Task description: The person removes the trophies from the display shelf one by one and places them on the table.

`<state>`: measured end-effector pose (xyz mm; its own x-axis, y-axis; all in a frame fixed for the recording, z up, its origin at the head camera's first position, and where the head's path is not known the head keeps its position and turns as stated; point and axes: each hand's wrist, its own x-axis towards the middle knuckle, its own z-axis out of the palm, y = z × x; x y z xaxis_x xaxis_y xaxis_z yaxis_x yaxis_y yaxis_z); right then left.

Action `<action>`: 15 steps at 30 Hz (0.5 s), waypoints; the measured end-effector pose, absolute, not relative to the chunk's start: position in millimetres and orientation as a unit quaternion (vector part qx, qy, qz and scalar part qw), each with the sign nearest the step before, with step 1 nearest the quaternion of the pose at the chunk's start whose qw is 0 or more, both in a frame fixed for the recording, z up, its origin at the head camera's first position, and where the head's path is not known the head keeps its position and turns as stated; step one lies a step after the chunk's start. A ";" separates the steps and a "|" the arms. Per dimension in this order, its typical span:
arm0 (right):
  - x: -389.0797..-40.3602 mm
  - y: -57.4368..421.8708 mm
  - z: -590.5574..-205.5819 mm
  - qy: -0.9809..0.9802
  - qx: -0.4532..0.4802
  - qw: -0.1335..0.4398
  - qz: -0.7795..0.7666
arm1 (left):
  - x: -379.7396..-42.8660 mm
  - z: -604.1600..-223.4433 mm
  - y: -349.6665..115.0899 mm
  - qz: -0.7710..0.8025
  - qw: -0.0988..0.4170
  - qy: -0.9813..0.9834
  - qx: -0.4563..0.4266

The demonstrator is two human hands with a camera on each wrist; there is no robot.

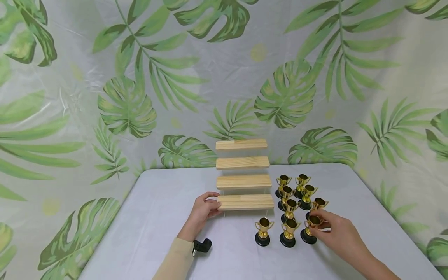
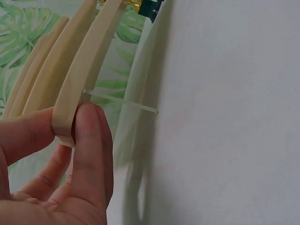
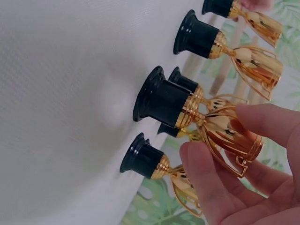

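Observation:
A wooden tiered shelf (image 1: pixel 244 181) with clear thin legs stands at the back middle of the table. My left hand (image 1: pixel 203 210) pinches the left end of its lowest board (image 2: pixel 77 96), thumb on one face and fingers on the other. On the right side, my right hand (image 1: pixel 339 231) holds a small gold trophy cup (image 3: pixel 164 101) by its bowl, between thumb and fingers. That cup has two handles and a black round base. Several similar trophies (image 1: pixel 289 229) stand upright beside it, and the nearest ones overlap it in the right wrist view.
One trophy (image 1: pixel 263 232) stands apart, in front of the shelf's right end. The white-covered table (image 1: pixel 154 221) reaches back to a leaf-patterned cloth (image 1: pixel 224 70). A black device (image 1: pixel 203 245) shows at my left wrist.

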<state>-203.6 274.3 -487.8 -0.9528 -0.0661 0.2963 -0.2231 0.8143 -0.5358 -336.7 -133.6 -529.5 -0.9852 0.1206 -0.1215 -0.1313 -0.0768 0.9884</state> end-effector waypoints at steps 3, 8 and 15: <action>-204.7 273.6 -485.8 -0.947 0.078 0.121 0.287 | -335.1 -528.1 -134.7 0.728 0.085 0.680 -0.008; -205.0 274.8 -479.3 -0.950 0.093 0.128 0.268 | -333.1 -528.0 -137.8 0.714 0.075 0.696 -0.010; -202.0 279.4 -459.4 -0.952 0.116 0.172 0.226 | -328.7 -519.5 -141.7 0.645 0.040 0.763 0.015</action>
<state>-202.0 279.4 -459.4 -0.9136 -0.1433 0.3805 -0.2991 0.8708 -0.3902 -328.7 -141.7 -519.5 -0.9964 0.0743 -0.0418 -0.0289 0.1672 0.9855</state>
